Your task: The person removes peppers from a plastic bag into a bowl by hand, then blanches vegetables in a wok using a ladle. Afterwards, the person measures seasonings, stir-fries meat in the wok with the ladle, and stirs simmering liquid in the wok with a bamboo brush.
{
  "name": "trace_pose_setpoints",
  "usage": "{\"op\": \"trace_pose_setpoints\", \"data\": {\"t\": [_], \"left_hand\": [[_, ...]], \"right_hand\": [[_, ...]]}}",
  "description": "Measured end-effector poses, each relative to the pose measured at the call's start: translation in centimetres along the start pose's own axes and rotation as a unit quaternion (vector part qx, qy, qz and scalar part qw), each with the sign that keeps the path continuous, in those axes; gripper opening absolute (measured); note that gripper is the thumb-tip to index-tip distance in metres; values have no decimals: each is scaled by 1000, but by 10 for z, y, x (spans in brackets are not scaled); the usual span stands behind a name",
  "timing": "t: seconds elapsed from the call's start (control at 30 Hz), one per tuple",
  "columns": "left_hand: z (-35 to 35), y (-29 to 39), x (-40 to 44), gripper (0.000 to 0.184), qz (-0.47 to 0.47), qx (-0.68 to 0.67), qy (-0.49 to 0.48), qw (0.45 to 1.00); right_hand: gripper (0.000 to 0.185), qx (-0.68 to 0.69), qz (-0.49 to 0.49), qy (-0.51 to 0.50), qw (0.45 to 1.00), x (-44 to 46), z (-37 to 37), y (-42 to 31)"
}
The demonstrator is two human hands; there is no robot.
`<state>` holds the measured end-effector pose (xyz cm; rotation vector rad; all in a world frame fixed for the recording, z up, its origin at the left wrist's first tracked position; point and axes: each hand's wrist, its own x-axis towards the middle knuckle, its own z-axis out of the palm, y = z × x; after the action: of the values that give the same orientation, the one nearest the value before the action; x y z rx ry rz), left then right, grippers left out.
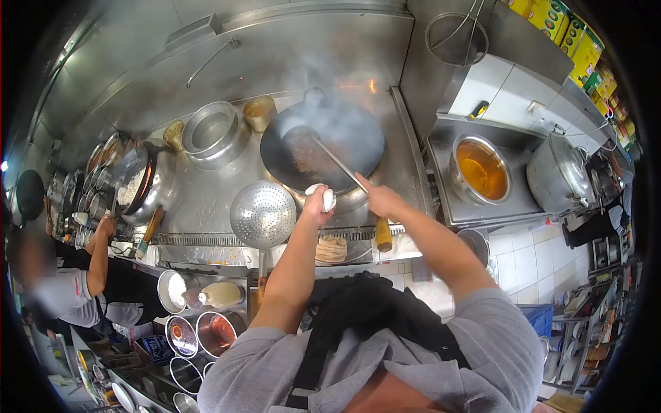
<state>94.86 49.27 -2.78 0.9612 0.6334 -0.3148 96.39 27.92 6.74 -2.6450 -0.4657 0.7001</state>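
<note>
A large black wok sits over the stove burner, with steam rising from it and brownish food in its bottom. My left hand is closed around a folded white cloth at the wok's near rim; whether a handle is under the cloth is hidden. In my right hand, fingers wrapped round the handle, is a long metal ladle. Its bowl rests down in the wok amid the steam. Just left of my left forearm lies a perforated strainer.
Left of the wok stand a metal pot and a small container. A pot of orange liquid and a lidded pot are on the right. Seasoning containers line the lower left. A co-worker works at another wok.
</note>
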Motion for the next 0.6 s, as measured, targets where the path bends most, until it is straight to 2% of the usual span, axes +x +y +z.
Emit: {"op": "trace_pose_setpoints", "data": {"t": [0.1,0.2,0.27,0.33,0.37,0.4,0.47,0.5,0.53,0.57,0.6], "left_hand": [[-3,-2,6,19,1,-5,-15,1000],[0,-3,10,17,14,-18,46,999],[-10,-9,6,16,18,-66,24,997],[4,-6,-60,16,42,-96,43,994],[-20,-29,-63,17,62,-98,-31,993],[-24,-48,-85,17,46,-121,25,991],[-23,-60,-145,19,-14,-74,21,997],[-10,-52,-164,17,-36,-51,62,996],[-5,-43,-152,16,9,-75,35,997],[-2,-36,-133,15,49,-104,14,993],[-13,-28,-87,14,49,-129,-57,989]], "right_hand": [[95,-63,-20,-47,997,-70,-17,27],[96,-112,-2,-77,991,-82,-40,54],[95,-167,23,-18,986,-84,-57,47],[94,-170,19,16,985,-81,-52,50],[93,-177,7,47,983,-76,-52,51],[91,-157,6,55,986,-88,-55,48],[90,-130,-13,52,990,-122,-58,60],[88,-116,-35,32,992,-137,-69,69],[88,-118,-36,32,992,-154,-89,72],[86,9,-34,-58,998,-173,-110,74],[84,138,-28,-151,979,-184,-118,79]]}}
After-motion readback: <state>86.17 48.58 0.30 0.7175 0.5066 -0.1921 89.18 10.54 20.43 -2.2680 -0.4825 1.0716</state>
